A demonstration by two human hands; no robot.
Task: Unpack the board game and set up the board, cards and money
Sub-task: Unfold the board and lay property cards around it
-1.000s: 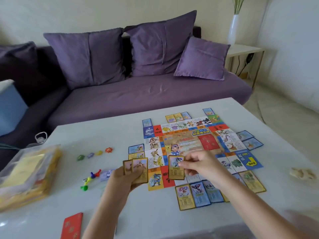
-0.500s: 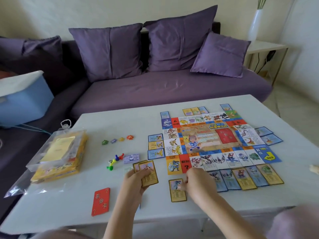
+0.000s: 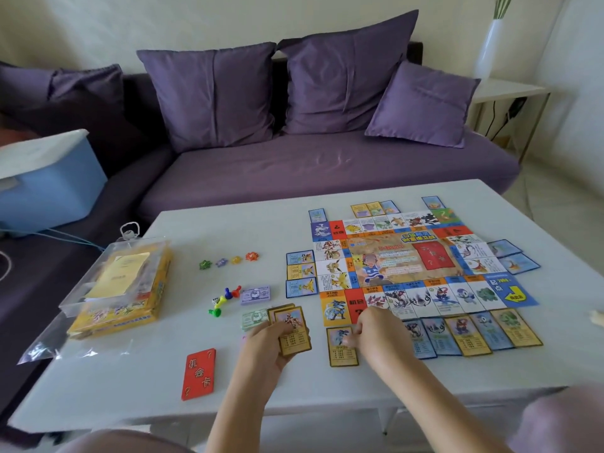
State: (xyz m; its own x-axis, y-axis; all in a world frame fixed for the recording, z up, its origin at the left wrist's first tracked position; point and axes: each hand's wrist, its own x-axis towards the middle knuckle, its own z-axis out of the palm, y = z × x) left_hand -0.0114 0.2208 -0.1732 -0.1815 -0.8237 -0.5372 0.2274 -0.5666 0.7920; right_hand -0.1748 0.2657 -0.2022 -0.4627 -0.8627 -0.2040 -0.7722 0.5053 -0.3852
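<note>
Fingers (image 3: 354, 338) press a gold card (image 3: 341, 348) beside the board (image 3: 402, 263); pawns (image 3: 225, 297) well left.

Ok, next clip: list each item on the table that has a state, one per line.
game board: unfolded flat, cards laid along its edges.
left hand: holding a small fan of cards.
right hand: fingers on a yellow card lying face up below the board's near-left corner.
red card deck: face down, alone.
money: stacked flat.
game box: lying flat inside a clear bag.
pawns: tipped over, clustered.
</note>
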